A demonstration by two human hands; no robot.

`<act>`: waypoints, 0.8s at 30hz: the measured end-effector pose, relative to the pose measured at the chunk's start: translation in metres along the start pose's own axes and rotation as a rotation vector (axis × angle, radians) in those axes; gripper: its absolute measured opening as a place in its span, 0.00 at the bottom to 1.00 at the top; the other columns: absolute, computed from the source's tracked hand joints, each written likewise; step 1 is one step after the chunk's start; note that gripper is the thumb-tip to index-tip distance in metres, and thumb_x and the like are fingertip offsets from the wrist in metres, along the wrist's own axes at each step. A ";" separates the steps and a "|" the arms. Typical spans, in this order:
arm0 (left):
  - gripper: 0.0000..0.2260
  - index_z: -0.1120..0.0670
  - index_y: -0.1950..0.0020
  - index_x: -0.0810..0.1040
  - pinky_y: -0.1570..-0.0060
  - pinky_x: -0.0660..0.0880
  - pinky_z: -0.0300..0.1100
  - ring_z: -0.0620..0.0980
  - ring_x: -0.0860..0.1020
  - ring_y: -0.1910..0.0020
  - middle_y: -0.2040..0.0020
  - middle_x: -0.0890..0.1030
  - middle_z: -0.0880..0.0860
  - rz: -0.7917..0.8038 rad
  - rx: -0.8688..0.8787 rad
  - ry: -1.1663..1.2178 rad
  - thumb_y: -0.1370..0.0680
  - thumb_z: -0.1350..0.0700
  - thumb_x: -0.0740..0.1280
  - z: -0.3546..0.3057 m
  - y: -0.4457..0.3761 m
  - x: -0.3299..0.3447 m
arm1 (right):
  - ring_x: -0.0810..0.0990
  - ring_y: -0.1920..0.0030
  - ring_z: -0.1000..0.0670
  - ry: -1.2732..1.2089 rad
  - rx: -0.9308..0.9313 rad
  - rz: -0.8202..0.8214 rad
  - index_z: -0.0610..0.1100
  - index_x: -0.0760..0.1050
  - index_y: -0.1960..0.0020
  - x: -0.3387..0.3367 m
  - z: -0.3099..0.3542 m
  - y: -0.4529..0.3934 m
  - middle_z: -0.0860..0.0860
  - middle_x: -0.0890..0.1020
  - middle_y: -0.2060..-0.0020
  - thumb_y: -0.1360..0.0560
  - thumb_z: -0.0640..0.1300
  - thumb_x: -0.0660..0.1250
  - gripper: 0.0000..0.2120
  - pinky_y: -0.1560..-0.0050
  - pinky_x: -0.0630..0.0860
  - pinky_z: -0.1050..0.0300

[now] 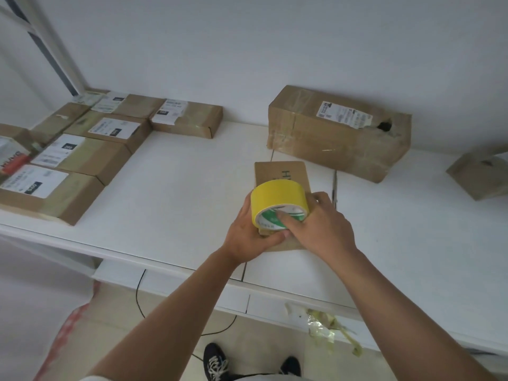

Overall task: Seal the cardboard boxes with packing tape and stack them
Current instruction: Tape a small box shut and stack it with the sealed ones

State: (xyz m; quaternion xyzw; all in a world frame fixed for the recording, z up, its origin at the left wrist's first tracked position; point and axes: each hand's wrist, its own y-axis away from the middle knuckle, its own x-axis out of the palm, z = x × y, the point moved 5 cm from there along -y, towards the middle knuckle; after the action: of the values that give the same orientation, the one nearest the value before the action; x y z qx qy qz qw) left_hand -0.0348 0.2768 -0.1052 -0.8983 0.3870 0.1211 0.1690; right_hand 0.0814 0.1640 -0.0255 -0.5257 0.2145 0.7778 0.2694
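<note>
We are at the taping step: a small flat brown cardboard box [280, 174] lies on the white tabletop [178, 188], near its front edge and centre, and both hands hold a roll of bright yellow packing tape [277, 200] just above the box's near end. The left hand [251, 232] cups the roll from below and the left, its grip curled round the rim with the thumb along the bottom. The right hand [321, 224] wraps the right side, one finger pressed on the green-and-white core. We judge the free end is being sought; next it must be peeled and laid along the box's seam. Taped boxes [82, 152] sit at far left, a larger one [338, 133] at far right.
</note>
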 end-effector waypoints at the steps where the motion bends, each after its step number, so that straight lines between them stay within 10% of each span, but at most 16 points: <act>1: 0.37 0.34 0.30 0.64 0.39 0.77 0.55 0.50 0.76 0.33 0.31 0.74 0.54 0.011 0.014 0.003 0.34 0.37 0.77 -0.002 -0.001 0.000 | 0.79 0.43 0.40 -0.001 -0.008 -0.004 0.49 0.71 0.34 0.001 0.000 -0.001 0.48 0.72 0.38 0.25 0.66 0.61 0.27 0.52 0.74 0.49; 3: 0.37 0.28 0.31 0.59 0.39 0.76 0.54 0.48 0.74 0.32 0.29 0.71 0.52 0.021 0.037 -0.047 0.34 0.38 0.76 -0.007 -0.001 -0.003 | 0.79 0.46 0.37 -0.017 -0.054 -0.034 0.45 0.72 0.37 -0.001 -0.002 -0.004 0.45 0.75 0.42 0.22 0.59 0.61 0.21 0.53 0.73 0.49; 8: 0.39 0.54 0.27 0.66 0.34 0.73 0.51 0.43 0.65 0.25 0.25 0.61 0.44 0.041 0.109 -0.176 0.31 0.37 0.73 -0.014 -0.002 -0.004 | 0.78 0.50 0.33 -0.200 -0.033 -0.118 0.43 0.72 0.40 -0.029 -0.035 -0.009 0.35 0.81 0.53 0.23 0.48 0.60 0.14 0.55 0.74 0.46; 16: 0.39 0.53 0.25 0.63 0.30 0.68 0.46 0.34 0.58 0.25 0.24 0.55 0.42 0.146 0.027 -0.150 0.30 0.38 0.71 -0.019 -0.002 -0.007 | 0.81 0.56 0.54 -0.663 0.036 -0.024 0.50 0.75 0.45 0.001 -0.042 -0.006 0.53 0.82 0.57 0.24 0.49 0.70 0.09 0.61 0.74 0.65; 24: 0.24 0.54 0.32 0.71 0.34 0.66 0.35 0.36 0.64 0.28 0.28 0.65 0.44 0.051 -0.053 -0.037 0.21 0.41 0.54 -0.022 -0.003 -0.008 | 0.80 0.55 0.36 -0.323 -0.138 -0.090 0.43 0.72 0.39 -0.010 -0.033 -0.014 0.42 0.82 0.59 0.20 0.48 0.62 0.13 0.58 0.75 0.48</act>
State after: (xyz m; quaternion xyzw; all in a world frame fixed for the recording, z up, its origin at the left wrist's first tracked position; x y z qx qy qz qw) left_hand -0.0357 0.2750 -0.0815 -0.8899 0.4032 0.1524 0.1491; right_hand 0.1169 0.1527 -0.0283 -0.4202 0.0908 0.8522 0.2983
